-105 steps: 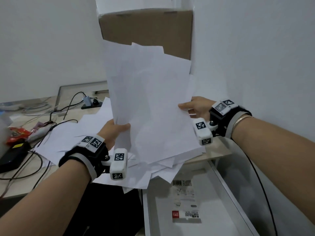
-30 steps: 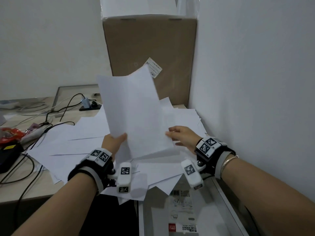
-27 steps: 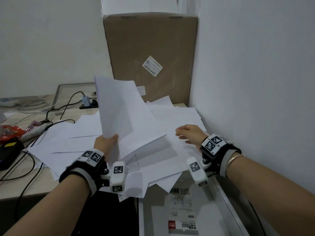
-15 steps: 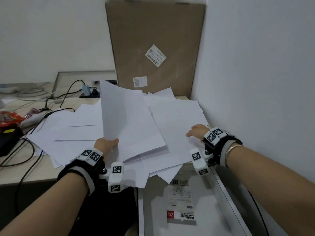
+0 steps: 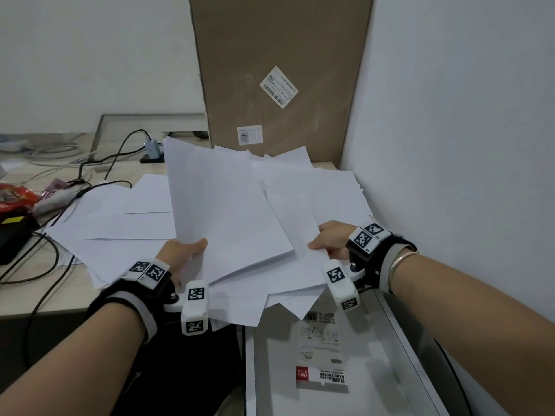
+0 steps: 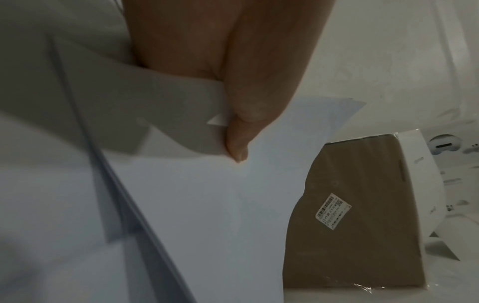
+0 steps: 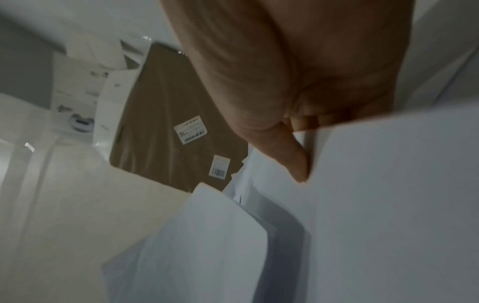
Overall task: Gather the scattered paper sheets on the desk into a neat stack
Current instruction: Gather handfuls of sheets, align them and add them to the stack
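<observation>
White paper sheets lie scattered over the desk [image 5: 36, 298], some to the left [image 5: 120, 223] and some by the wall [image 5: 333, 184]. My left hand [image 5: 192, 247] grips a thin stack of sheets [image 5: 222, 211] at its near left corner and holds it tilted up over the pile. In the left wrist view the thumb [image 6: 235, 143] lies on top of the stack [image 6: 207, 215]. My right hand [image 5: 321, 244] pinches the near edge of a loose sheet [image 5: 300, 217] just right of the stack. Its thumb [image 7: 295, 164] lies on that sheet [image 7: 388, 205], with the fingers hidden beneath.
A tall cardboard box [image 5: 279, 70] stands against the wall behind the papers. Cables [image 5: 120, 151], a red packet [image 5: 15, 196] and a black device [image 5: 12, 235] sit at the left. A white cabinet top [image 5: 375, 355] with a label adjoins the desk's near right edge.
The stack has come down from nearly upright to a low tilt over the pile. My right hand left the stack, moved right and took hold of a loose sheet.
</observation>
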Available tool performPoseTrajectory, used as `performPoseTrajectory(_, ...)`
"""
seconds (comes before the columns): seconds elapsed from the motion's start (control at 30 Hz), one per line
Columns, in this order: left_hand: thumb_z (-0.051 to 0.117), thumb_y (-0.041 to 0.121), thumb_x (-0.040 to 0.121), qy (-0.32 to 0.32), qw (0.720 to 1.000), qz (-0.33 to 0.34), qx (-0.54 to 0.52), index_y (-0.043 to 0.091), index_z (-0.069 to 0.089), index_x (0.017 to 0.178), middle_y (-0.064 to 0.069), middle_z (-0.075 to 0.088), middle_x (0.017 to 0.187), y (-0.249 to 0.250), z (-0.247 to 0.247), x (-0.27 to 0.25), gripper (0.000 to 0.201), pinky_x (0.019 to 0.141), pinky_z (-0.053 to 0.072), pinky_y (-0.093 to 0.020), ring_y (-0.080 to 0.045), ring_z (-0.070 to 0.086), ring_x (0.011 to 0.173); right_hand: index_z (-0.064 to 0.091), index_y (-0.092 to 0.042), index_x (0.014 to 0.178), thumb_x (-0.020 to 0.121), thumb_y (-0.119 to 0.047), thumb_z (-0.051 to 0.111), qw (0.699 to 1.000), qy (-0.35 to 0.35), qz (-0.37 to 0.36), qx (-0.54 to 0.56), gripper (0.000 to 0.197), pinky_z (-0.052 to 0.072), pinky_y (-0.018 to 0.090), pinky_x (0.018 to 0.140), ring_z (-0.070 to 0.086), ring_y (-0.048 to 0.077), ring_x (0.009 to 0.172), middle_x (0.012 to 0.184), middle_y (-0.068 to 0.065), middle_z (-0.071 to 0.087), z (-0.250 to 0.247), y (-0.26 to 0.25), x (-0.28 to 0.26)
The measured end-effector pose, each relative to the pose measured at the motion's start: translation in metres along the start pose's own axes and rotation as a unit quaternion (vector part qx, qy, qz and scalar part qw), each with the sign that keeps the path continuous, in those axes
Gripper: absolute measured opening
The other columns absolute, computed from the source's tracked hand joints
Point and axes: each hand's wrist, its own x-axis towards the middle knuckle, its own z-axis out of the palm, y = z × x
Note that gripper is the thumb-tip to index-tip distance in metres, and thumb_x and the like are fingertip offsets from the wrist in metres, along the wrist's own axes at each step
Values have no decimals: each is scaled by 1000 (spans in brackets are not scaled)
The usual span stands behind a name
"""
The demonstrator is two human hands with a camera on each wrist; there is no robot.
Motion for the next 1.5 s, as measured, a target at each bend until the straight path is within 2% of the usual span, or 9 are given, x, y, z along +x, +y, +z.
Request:
performPoseTrajectory(0.17,71,21,85,51,997,-10,-52,-4,56,117,-20,63,110,6,-21,-8,43,95,47,-49,-37,60,101,62,3,100,92,-3,49,982,152,-84,-76,16,41,24,60,53,23,89,101,16,62,1,-11,-13)
performPoseTrajectory(0.3,70,23,85,151,989,1,3,-10,54,123,-27,60,123,3,-61,-7,53,100,45,-53,-43,58,111,62,1,107,90,-3,42,959,259,-99,53,28,49,38,86,61,37,99,108,21,64,-19,-3,-6)
performPoseTrajectory(0.47,65,16,89,167,984,-43,44,-12,50,126,-26,56,124,-2,-89,-18,49,98,41,-48,-44,54,115,56,-2,91,93,-2,39,970,233,-65,23,17,36,27,74,49,26,88,94,14,54,-27,1,-6)
performPoseTrajectory(0.73,63,11,89,98,991,-23,92,-10,52,126,-29,53,131,7,-79,-27,44,90,43,-40,-42,52,122,44,-1,138,95,-4,40,986,144,-57,-62,43,34,22,77,51,31,122,138,20,48,-7,11,-4)
performPoseTrajectory(0.93,72,20,82,43,996,-25,68,-9,56,120,-28,59,124,17,-66,-33,50,97,47,-50,-45,59,111,46,-3,138,91,-2,50,992,109,-50,-40,47,46,30,86,51,33,125,137,18,51,-6,19,4)
performPoseTrajectory(1.1,64,15,89,80,995,25,48,-8,53,124,-27,57,128,42,-50,-33,44,89,46,-40,-40,55,118,53,2,127,92,-2,52,992,115,-54,-19,35,46,39,101,55,35,119,128,16,58,-16,29,8)
performPoseTrajectory(1.27,61,16,91,102,993,50,45,-7,52,127,-23,59,120,59,-62,-30,44,85,41,-37,-25,50,95,58,-1,120,92,-2,50,985,158,-68,32,29,45,46,101,58,35,113,122,16,62,-25,37,12)
performPoseTrajectory(1.4,62,13,91,79,993,15,86,0,56,86,-13,53,92,51,-56,-35,14,82,42,-35,-25,48,93,60,-4,110,90,2,48,959,246,-78,120,24,47,37,91,58,33,104,117,17,63,-42,33,3)
performPoseTrajectory(1.5,64,14,89,37,991,-10,131,13,47,71,-11,55,86,38,-40,-38,25,89,46,-40,-26,50,94,61,-7,111,87,3,49,929,278,-117,214,29,45,31,82,57,24,95,111,8,64,-50,25,-3)
